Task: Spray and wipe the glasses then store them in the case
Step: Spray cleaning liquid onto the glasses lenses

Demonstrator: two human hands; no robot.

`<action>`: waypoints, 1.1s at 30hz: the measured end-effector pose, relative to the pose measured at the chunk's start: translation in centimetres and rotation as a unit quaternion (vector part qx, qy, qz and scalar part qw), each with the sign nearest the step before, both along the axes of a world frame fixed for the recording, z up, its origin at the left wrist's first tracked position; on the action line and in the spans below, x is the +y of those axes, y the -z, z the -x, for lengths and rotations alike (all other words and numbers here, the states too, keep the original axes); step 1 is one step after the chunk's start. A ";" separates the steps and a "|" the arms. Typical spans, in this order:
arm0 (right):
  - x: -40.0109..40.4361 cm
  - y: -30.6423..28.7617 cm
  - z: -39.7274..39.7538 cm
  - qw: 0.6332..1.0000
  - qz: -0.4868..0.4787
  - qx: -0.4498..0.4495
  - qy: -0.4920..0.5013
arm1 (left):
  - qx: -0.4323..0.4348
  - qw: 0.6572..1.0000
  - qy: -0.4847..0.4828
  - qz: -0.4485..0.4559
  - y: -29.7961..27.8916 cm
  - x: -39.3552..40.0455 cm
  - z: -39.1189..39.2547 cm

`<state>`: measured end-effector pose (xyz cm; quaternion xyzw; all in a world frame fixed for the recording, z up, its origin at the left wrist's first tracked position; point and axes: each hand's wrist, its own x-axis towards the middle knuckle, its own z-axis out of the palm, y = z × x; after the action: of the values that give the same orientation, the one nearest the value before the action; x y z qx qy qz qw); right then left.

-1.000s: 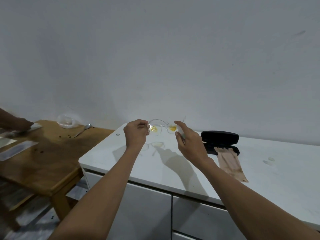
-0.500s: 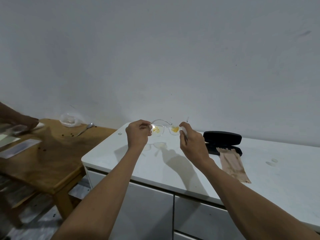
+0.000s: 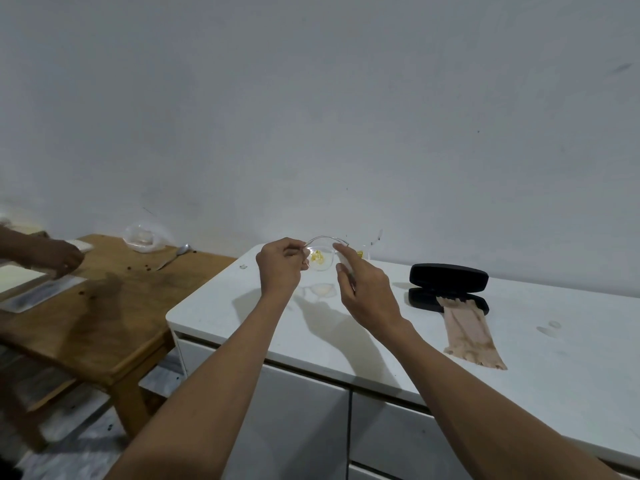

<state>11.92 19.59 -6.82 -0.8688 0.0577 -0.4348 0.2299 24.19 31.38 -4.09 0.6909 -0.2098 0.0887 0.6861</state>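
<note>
Glasses (image 3: 320, 259), clear-framed with yellow glints on the lenses, hang mid-frame above the white cabinet top (image 3: 554, 375), long axis running left to right. Left hand (image 3: 280, 268) pinches one end with curled fingers; right hand (image 3: 367, 289) grips the other. Right of centre, a black, glossy, oblong case (image 3: 448, 278) lies open, a beige wrinkled cloth (image 3: 467, 330) draped from it.

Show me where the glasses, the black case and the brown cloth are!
glasses (image 3: 320, 263): head view, on the clear lens by the left hand.
black case (image 3: 449, 277): head view, on its raised lid.
brown cloth (image 3: 467, 332): head view, on its middle, on the white counter.
</note>
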 end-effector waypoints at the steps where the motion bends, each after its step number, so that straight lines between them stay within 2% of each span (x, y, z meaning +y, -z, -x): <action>1: 0.1 0.0 -0.1 1.000 0.002 -0.002 0.002 | 0.001 1.000 0.000 0.000 0.0 0.0 0.0; 8: -0.1 0.2 -0.9 1.000 0.018 -0.016 0.018 | -0.007 1.000 0.001 -0.001 -0.2 0.1 -0.2; 13: -0.2 1.0 -1.2 0.998 -0.013 -0.014 0.062 | -0.003 1.000 0.001 0.000 -0.1 0.1 -0.3; 16: -0.6 1.3 -0.6 0.994 -0.074 -0.018 0.082 | 0.002 1.000 0.001 0.006 0.0 0.3 -0.5; 19: -1.4 1.2 0.1 0.975 -0.193 -0.034 0.101 | 0.013 1.000 0.003 0.020 -0.1 0.6 -0.9; 21: -2.1 1.0 0.4 0.944 -0.312 -0.061 0.086 | 0.021 0.999 0.009 0.029 -0.3 0.8 -1.0; 25: -3.4 -0.1 0.7 0.837 -0.542 -0.075 -0.024 | 0.035 0.998 0.039 0.041 -0.8 1.0 -1.2; 33: -3.6 -1.7 0.8 0.689 -0.699 -0.034 -0.189 | 0.035 0.995 0.083 0.053 -1.5 1.1 -0.7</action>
<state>11.08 16.01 -5.09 -0.4337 0.1718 -0.2452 0.8499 24.93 32.51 -2.58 0.6363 -0.2371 0.0187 0.7339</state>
